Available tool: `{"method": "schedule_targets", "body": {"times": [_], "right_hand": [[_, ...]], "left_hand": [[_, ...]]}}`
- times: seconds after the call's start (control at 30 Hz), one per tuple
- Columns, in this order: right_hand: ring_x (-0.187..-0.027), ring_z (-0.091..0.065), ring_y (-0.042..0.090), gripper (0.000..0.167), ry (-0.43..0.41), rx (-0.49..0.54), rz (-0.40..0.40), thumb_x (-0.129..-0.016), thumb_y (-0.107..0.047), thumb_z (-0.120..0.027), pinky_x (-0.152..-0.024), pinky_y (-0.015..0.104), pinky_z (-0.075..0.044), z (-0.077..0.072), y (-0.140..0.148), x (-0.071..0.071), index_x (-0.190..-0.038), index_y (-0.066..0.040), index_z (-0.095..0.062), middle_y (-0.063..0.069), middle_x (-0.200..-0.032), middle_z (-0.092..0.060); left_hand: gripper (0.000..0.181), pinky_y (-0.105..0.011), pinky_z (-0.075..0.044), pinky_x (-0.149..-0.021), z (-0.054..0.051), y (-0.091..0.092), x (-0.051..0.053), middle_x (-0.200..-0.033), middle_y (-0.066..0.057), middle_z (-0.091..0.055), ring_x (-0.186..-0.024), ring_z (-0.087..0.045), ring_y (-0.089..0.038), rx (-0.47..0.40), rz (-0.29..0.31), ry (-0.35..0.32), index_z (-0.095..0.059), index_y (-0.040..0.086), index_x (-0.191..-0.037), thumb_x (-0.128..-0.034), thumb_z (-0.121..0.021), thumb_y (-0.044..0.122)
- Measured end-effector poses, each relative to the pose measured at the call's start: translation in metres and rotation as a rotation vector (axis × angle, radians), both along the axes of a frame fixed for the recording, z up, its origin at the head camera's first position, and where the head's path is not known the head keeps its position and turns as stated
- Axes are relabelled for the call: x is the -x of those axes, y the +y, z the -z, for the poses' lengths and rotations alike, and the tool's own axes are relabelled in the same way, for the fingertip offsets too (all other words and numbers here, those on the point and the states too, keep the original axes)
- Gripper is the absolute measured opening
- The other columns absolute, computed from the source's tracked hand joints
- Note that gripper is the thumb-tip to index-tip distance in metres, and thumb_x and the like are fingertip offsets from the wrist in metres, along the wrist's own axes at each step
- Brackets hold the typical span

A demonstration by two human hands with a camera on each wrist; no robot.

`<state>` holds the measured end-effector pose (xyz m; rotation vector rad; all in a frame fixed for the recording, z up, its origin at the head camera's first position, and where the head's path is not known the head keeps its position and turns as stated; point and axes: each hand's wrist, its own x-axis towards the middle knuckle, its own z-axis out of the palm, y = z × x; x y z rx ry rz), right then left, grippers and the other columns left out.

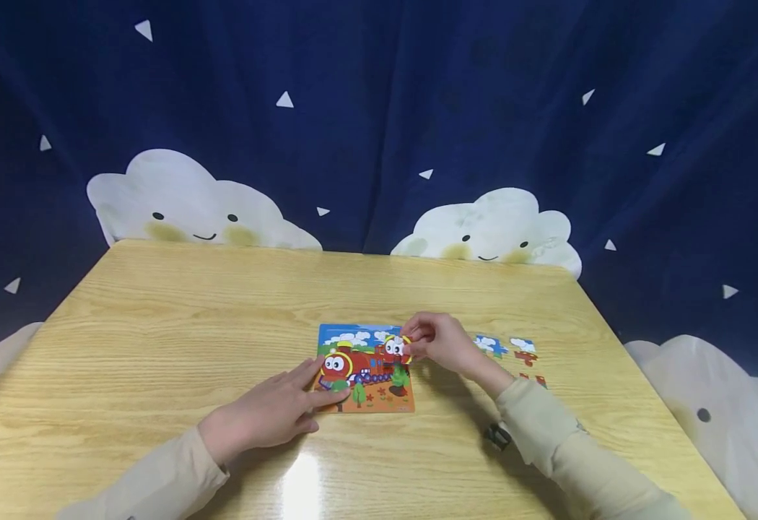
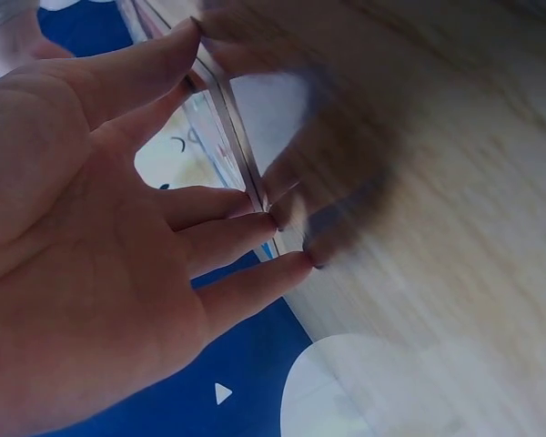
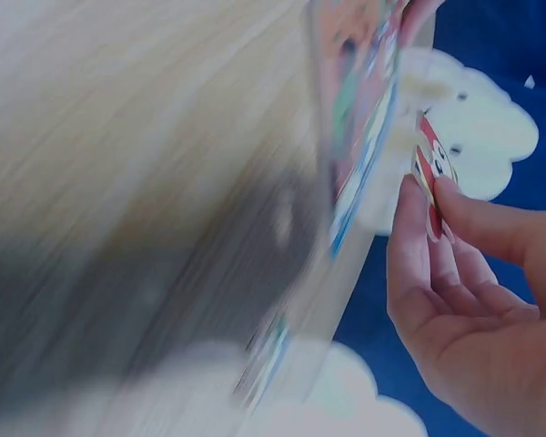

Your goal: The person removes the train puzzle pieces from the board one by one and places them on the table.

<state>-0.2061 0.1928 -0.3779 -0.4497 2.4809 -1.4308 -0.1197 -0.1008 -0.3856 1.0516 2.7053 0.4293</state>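
Pale wooden table (image 1: pixel 158 310); straight-fingered left hand (image 1: pixel 268 410) touches colourful rectangular puzzle (image 1: pixel 379 399); right hand (image 1: pixel 445 345) pinches red-and-white flat piece (image 1: pixel 393 349), visibly apart from it only in right-wrist view.

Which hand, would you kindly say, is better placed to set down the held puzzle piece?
Probably the right hand: it pinches the puzzle piece above the right side of the puzzle board, and loose pieces lie nearby. The left hand touches the board's left edge, seemingly better suited to steadying.
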Motion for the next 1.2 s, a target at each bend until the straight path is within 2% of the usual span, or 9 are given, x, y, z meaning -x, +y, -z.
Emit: {"method": "schedule_targets", "body": {"times": [0.2,0.3,0.43,0.67,0.87,1.07,1.2], "right_hand": [[-0.068,-0.065,0.020,0.013,-0.006,-0.105,0.039,-0.082,0.006,-0.073,-0.064,0.036,-0.058,0.008,0.048,-0.006,-0.095,0.004,-0.069,0.009,-0.078,-0.066],[-0.067,-0.062,0.017,0.011,0.032,-0.178,0.029,-0.082,0.003,-0.075,-0.059,0.029,-0.055,0.010,0.065,-0.013,-0.092,0.001,-0.071,0.006,-0.076,-0.065],[-0.064,-0.056,0.011,0.011,0.113,-0.267,-0.003,-0.079,-0.001,-0.079,-0.054,0.023,-0.046,0.013,0.076,-0.022,-0.088,-0.002,-0.073,0.001,-0.073,-0.063],[-0.057,-0.054,0.006,0.012,0.225,-0.369,-0.019,-0.078,-0.001,-0.080,-0.052,0.021,-0.045,0.016,0.078,-0.031,-0.083,-0.007,-0.071,-0.004,-0.070,-0.062],[-0.057,-0.052,0.005,0.013,0.255,-0.364,-0.024,-0.076,0.001,-0.081,-0.050,0.020,-0.044,0.017,0.077,-0.031,-0.081,-0.005,-0.070,-0.003,-0.069,-0.062],[-0.065,-0.055,0.008,0.012,0.268,-0.329,-0.023,-0.079,0.000,-0.079,-0.056,0.021,-0.047,0.010,0.073,-0.028,-0.086,-0.003,-0.071,-0.002,-0.076,-0.064],[-0.071,-0.061,0.015,0.012,0.186,-0.243,-0.055,-0.083,0.000,-0.076,-0.061,0.023,-0.052,0.006,0.060,-0.027,-0.094,0.002,-0.070,0.002,-0.081,-0.066]], "left_hand": [[0.057,-0.059,-0.037,-0.104,0.000,0.000,0.000,-0.155,-0.029,-0.025,-0.141,-0.028,-0.044,-0.001,0.001,-0.001,-0.050,0.028,-0.146,-0.0928,-0.069,0.021],[0.057,-0.059,-0.037,-0.105,0.001,0.001,0.001,-0.155,-0.029,-0.025,-0.141,-0.028,-0.044,-0.003,0.003,0.003,-0.050,0.028,-0.146,-0.0928,-0.068,0.021],[0.057,-0.058,-0.036,-0.106,0.002,0.001,0.001,-0.155,-0.029,-0.024,-0.141,-0.027,-0.044,-0.002,-0.006,-0.005,-0.050,0.029,-0.146,-0.0928,-0.068,0.022],[0.057,-0.058,-0.036,-0.106,0.002,0.000,0.002,-0.155,-0.029,-0.024,-0.142,-0.026,-0.043,0.005,-0.015,-0.004,-0.049,0.029,-0.146,-0.0931,-0.068,0.022],[0.057,-0.059,-0.037,-0.105,0.002,0.000,0.002,-0.155,-0.029,-0.024,-0.141,-0.027,-0.043,0.002,-0.004,0.004,-0.049,0.029,-0.146,-0.0932,-0.068,0.022],[0.058,-0.058,-0.036,-0.106,0.001,-0.001,0.002,-0.155,-0.029,-0.022,-0.142,-0.026,-0.043,0.016,0.001,0.003,-0.048,0.028,-0.147,-0.0934,-0.068,0.024],[0.057,-0.058,-0.034,-0.107,0.001,-0.001,0.002,-0.155,-0.030,-0.023,-0.140,-0.027,-0.047,0.001,0.008,-0.001,-0.048,0.026,-0.147,-0.0933,-0.068,0.025]]}}
